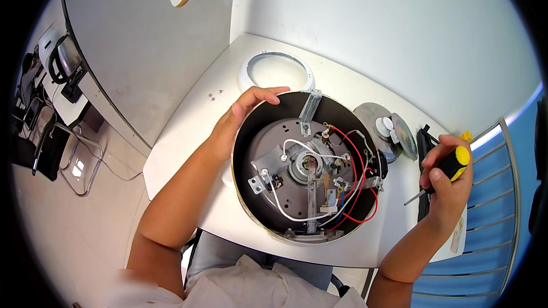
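A round rice cooker body (246,194) stands on the table with its wired inside facing up. Inside it are a grey heating plate (274,140), metal brackets (311,105), a red wire (355,159) and a white wire (276,194). My left hand (251,105) grips the far left of its rim, fingers over the edge. To the right of the body, my right hand (448,188) holds a screwdriver (455,162) with a black and yellow handle. Its thin shaft points down and left, apart from the cooker.
A white ring (246,74) lies behind the cooker, with several small metal pieces (213,96) to its left. On the right are a metal disc (370,113), a round lid (404,137) and a black object (423,142). A metal railing (514,165) borders the table's right side.
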Action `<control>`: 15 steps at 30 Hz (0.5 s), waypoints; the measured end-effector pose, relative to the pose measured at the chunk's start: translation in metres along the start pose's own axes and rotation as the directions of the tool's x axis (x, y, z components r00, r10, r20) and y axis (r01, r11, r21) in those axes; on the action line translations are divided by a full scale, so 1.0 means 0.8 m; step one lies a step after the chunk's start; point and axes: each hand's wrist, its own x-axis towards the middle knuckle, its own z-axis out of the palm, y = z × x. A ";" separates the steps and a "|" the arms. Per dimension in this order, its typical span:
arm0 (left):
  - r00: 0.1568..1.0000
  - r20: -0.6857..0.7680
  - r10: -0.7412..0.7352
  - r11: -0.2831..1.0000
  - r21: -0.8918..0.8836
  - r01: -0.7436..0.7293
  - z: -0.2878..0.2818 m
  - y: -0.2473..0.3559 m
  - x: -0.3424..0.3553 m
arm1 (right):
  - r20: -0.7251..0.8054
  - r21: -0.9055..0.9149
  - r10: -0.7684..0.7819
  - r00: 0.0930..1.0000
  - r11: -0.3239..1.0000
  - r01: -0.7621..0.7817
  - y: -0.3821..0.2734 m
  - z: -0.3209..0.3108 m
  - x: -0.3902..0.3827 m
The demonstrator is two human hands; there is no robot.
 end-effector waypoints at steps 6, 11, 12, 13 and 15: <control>0.998 -0.066 -0.022 0.999 -0.051 0.018 0.007 -0.001 -0.003 | 0.007 -0.008 -0.015 1.000 1.000 0.015 0.001 -0.001 0.000; 0.995 -0.097 -0.020 0.999 -0.030 0.017 0.011 0.004 -0.003 | 0.001 -0.010 -0.019 1.000 1.000 0.019 0.003 -0.001 0.001; 0.995 -0.102 -0.001 1.000 0.000 0.002 0.011 0.004 -0.003 | 0.002 -0.009 -0.018 1.000 1.000 0.018 0.004 0.000 0.001; 0.994 -0.107 0.017 0.999 0.030 -0.014 0.010 0.004 -0.003 | 0.003 -0.016 -0.017 1.000 1.000 0.017 0.004 0.000 0.002; 0.993 -0.112 0.037 0.998 0.060 -0.030 0.010 0.003 -0.004 | 0.004 -0.027 -0.017 1.000 0.999 0.017 0.005 0.002 0.002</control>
